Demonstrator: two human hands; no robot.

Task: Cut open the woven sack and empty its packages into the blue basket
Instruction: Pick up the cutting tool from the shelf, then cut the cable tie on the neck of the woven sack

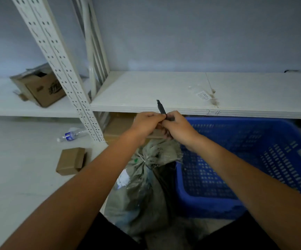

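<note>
A grey woven sack (144, 186) stands on the floor between my legs, its neck tied shut with a white tie (142, 158). To its right sits the blue basket (254, 159), with nothing visible inside. Above the sack's neck both hands meet around a dark utility knife (161, 109), whose tip points up and away. My right hand (177, 127) grips the handle. My left hand (146, 124) pinches the knife near its middle.
A white metal shelf (182, 92) runs just behind my hands, with a small label (203, 95) on it. On the left shelf lies an open cardboard box (41, 87). A small brown box (71, 161) and a plastic bottle (72, 135) lie on the floor.
</note>
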